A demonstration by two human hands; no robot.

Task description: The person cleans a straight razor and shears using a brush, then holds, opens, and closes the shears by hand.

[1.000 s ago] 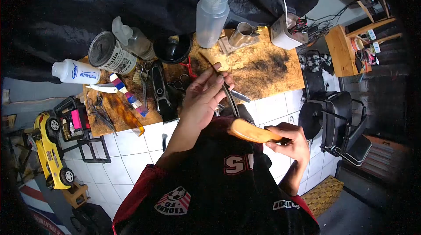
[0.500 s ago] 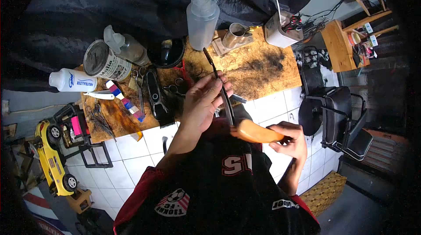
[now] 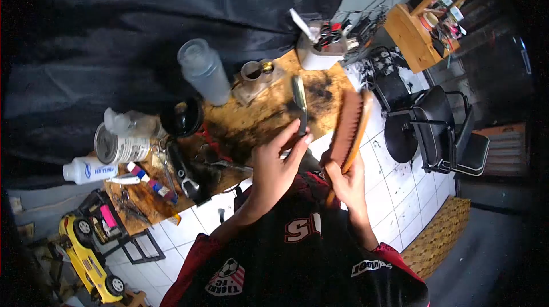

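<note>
Pinched between the thumb and fingers of my left hand [image 3: 277,172] is a straight razor [image 3: 299,96], its shiny end pointing up and away over the table. My right hand [image 3: 347,184] is closed around a wooden-backed brush [image 3: 350,129]. The brush stands nearly upright, with its reddish-brown bristles facing left, toward the razor. A gap separates brush and razor. Part of the razor's handle is hidden behind my left fingers.
A wooden table [image 3: 269,115] strewn with dark hair carries a clear bottle [image 3: 205,72], a white container of tools [image 3: 321,55], hair clippers [image 3: 184,172], scissors [image 3: 130,207], a white neutralizer bottle [image 3: 90,169] and a tin [image 3: 120,145]. A black chair [image 3: 432,121] stands at right.
The brush has swung from lying level against the razor's lower end to upright and apart from it. The razor has moved right in my left hand. The whole view has tilted.
</note>
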